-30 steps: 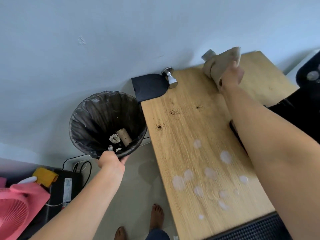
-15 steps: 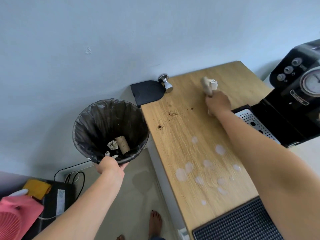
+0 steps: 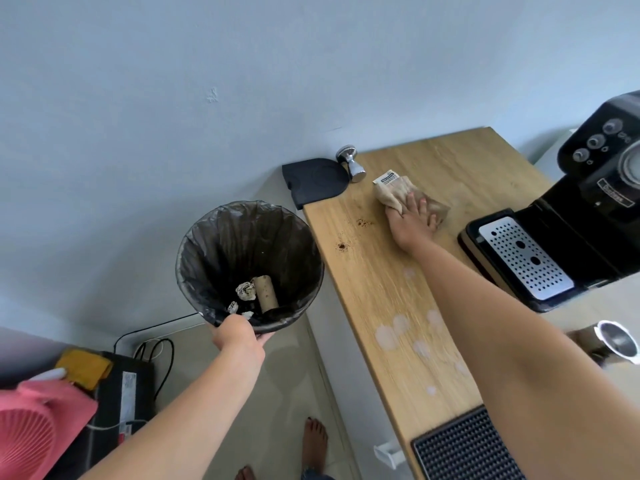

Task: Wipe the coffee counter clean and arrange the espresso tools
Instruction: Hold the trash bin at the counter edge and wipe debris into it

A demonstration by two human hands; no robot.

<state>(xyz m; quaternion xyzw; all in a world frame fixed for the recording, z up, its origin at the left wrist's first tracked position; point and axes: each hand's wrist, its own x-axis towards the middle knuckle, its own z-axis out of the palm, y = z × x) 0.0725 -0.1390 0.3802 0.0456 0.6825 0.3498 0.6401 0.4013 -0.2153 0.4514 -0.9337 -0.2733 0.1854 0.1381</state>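
My right hand presses a beige cloth flat on the wooden counter, near its far end. Left of the cloth lie two small patches of coffee grounds. Several pale milky spots dot the counter nearer to me. A shiny metal tamper stands at the far left corner beside a black tamping mat that overhangs the edge. My left hand grips the near rim of a black-lined trash bin, held just left of the counter edge.
A black espresso machine with a perforated drip tray stands at the right. A metal cup sits near my right arm. A black ribbed mat lies at the near edge. Below left: a pink fan, cables, bare feet.
My right hand brought the cloth down from the far edge onto the counter and slid it left, toward the tamper. The bin stays held in my left hand. The camera view shifted right.
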